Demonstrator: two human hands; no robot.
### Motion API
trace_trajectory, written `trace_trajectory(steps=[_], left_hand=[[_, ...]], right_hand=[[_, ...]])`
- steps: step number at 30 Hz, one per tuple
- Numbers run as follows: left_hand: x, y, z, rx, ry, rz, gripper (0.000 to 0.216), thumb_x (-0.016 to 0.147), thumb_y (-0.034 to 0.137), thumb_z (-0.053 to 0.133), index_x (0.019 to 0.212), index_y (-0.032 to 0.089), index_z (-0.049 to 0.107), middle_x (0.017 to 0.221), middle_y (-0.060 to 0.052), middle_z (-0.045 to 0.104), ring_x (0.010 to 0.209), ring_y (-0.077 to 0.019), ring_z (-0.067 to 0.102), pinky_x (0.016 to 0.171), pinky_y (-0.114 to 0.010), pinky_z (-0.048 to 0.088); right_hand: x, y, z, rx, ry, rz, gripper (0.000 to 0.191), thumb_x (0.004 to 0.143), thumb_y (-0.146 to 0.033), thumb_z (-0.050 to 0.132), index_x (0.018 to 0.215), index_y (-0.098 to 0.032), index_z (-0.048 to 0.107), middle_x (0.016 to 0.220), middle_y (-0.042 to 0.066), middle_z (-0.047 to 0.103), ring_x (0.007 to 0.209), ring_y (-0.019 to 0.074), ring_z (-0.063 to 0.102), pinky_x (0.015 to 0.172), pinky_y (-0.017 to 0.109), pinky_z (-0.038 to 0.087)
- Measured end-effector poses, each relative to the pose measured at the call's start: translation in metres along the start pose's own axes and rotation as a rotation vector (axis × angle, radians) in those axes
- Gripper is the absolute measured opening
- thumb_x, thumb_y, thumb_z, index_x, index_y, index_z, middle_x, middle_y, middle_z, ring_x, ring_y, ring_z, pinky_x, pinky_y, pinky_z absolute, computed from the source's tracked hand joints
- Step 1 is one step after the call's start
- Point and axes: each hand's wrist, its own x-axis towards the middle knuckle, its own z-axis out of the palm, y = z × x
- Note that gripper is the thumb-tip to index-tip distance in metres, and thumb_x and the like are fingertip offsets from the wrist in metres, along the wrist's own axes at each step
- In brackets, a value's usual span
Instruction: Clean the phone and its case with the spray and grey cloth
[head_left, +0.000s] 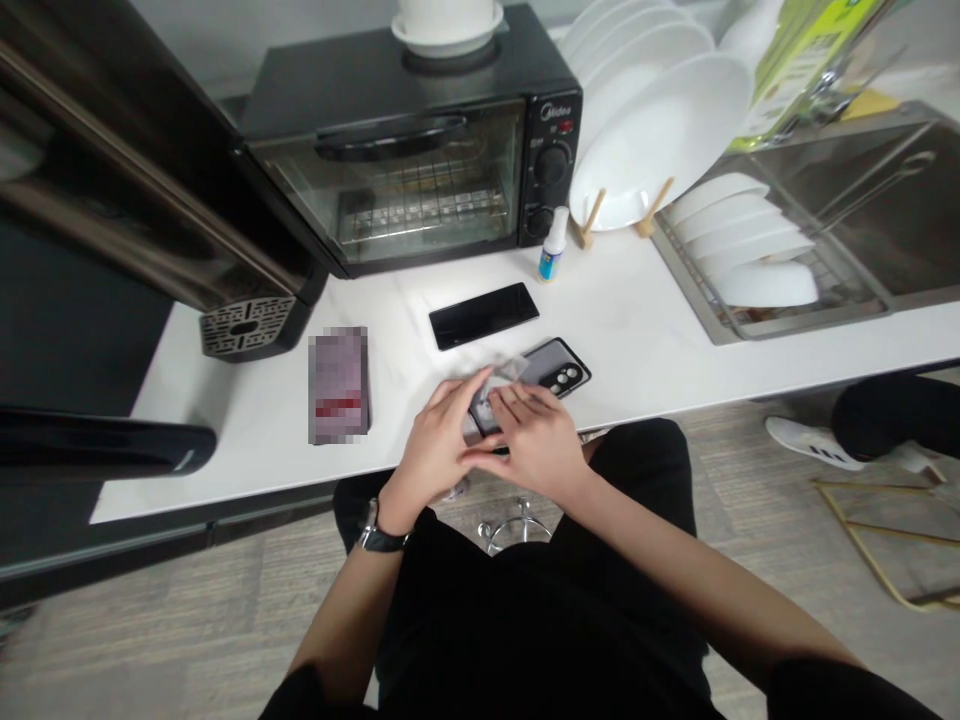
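Observation:
My left hand [442, 435] and my right hand [536, 430] meet near the counter's front edge, thumbs close together. Their fingers close round a small translucent packet [511, 368], crinkled and pale; its exact kind is unclear. Just behind my right fingers lies a grey phone case [561, 362] with dark edges and round camera rings, partly hidden by the hand. Farther back a black phone [484, 316] rests flat on the counter. A small spray bottle [553, 245] with a white cap and blue label stands upright near the oven.
The white counter [622, 300] carries a Midea toaster oven [420, 180], a blurred-out box [339, 385] at left, and a dark dispenser with a drip tray [247, 328]. White plates [667, 130] stand in a rack beside the sink [885, 220]. Another person's shoe [814, 442] shows at right.

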Motion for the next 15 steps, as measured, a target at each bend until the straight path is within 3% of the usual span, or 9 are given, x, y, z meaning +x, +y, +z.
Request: trace_trajectory(steps=[4, 7, 10, 15], left_hand=[[-0.002, 0.002, -0.001, -0.007, -0.013, -0.058, 0.091, 0.087, 0.019, 0.079, 0.165, 0.031, 0.033, 0.152, -0.009, 0.060, 0.138, -0.0278, 0.059, 0.117, -0.047, 0.051], [-0.004, 0.005, 0.001, 0.008, -0.005, -0.074, 0.093, 0.089, 0.022, 0.078, 0.166, 0.032, 0.029, 0.153, -0.009, 0.060, 0.140, -0.0275, 0.058, 0.117, -0.047, 0.051], [-0.005, 0.008, 0.003, 0.032, -0.003, -0.078, 0.095, 0.090, 0.026, 0.079, 0.168, 0.033, 0.024, 0.154, -0.008, 0.060, 0.142, -0.0280, 0.056, 0.118, -0.048, 0.051], [-0.005, 0.012, 0.003, 0.066, -0.009, -0.066, 0.094, 0.092, 0.038, 0.080, 0.168, 0.031, 0.024, 0.156, -0.008, 0.059, 0.142, -0.0291, 0.055, 0.117, -0.049, 0.050]], right_hand=[[-0.005, -0.002, -0.005, 0.200, -0.016, -0.083, 0.079, 0.095, -0.081, 0.052, 0.130, -0.012, 0.072, 0.128, 0.015, 0.078, 0.126, 0.0272, 0.071, 0.113, 0.041, 0.050], [-0.013, 0.005, -0.013, 0.256, -0.024, -0.089, 0.056, 0.100, -0.068, 0.059, 0.127, -0.021, 0.073, 0.128, 0.008, 0.079, 0.127, 0.0229, 0.071, 0.115, 0.041, 0.048], [-0.024, 0.009, -0.022, 0.236, -0.029, -0.069, 0.042, 0.104, -0.057, 0.059, 0.125, -0.024, 0.073, 0.129, 0.006, 0.079, 0.127, 0.0219, 0.071, 0.116, 0.044, 0.045], [-0.039, 0.014, -0.031, 0.140, 0.014, -0.032, 0.037, 0.108, -0.048, 0.055, 0.129, -0.023, 0.071, 0.132, 0.007, 0.078, 0.129, 0.0236, 0.069, 0.123, 0.050, 0.036]])
